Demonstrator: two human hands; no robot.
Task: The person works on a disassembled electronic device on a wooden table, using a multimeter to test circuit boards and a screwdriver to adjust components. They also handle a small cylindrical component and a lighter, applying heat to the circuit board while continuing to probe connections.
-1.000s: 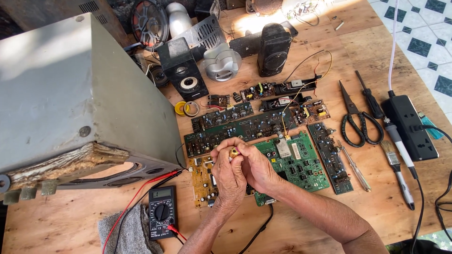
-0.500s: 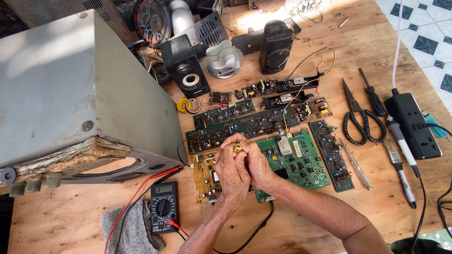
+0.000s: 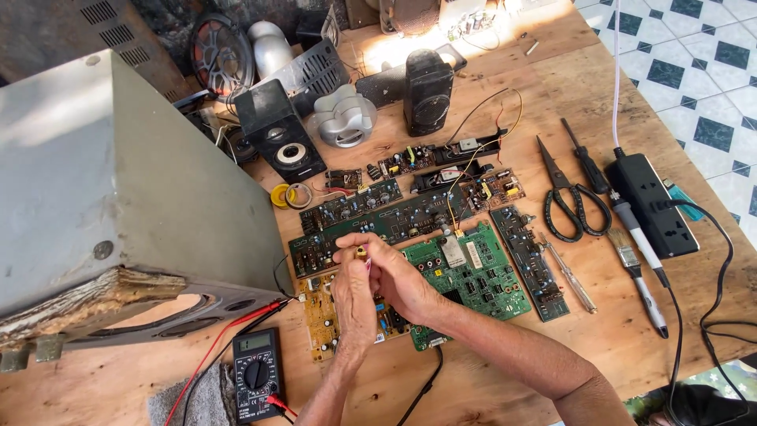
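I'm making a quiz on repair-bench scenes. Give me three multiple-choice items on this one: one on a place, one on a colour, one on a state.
1. Where does the multimeter lie?
A. beside the scissors
B. near the table's front edge, below the grey cabinet
C. on the green circuit board

2. What colour are the scissors' handles?
A. black
B. orange
C. white

3. What are the hands doing?
A. resting flat on the table
B. gripping the brush
C. pinching a small yellowish part together

Answers: 1 B, it sits below the grey cabinet with red leads. 2 A, both loops are black. 3 C, left hand and right hand meet at the small yellowish part above the boards.
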